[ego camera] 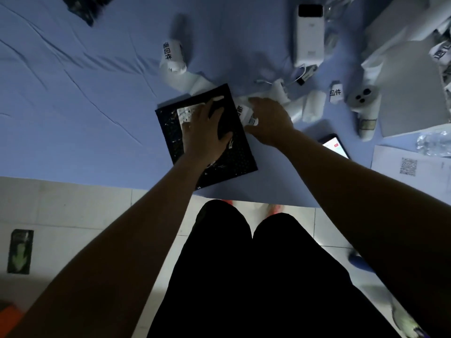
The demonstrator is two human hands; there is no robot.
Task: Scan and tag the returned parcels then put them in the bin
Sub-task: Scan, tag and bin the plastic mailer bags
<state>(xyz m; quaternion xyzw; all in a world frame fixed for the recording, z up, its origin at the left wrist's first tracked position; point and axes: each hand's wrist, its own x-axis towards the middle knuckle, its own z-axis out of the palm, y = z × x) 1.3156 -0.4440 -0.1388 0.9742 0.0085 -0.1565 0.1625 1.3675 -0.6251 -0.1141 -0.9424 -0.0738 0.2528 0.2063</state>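
**Tagging 1 parcel**

Black parcel (pixel 238 157) sits near front edge of desk (pixel 73 106). Left hand (pixel 207 128) flat, fingers spread, pinning it. Right hand (pixel 271 123) pinches a white tag (pixel 244 113) at its right edge (not stuck yet, I think). Binning left; bin not visible.

The black square plastic parcel (pixel 219 152) lies on the blue cloth-covered table (pixel 73 93), near its front edge. The left hand (pixel 207 129) rests flat on the parcel. Touching the parcel's right edge, the right hand (pixel 269 121) holds a white printed label strip (pixel 244 113). Behind the parcel lies a white label roll (pixel 172 56). Behind it to the right is a white rectangular device (pixel 308 35). Right of the parcel lie a dark flat smartphone (pixel 335 146) and a white handheld scanner (pixel 363 103).
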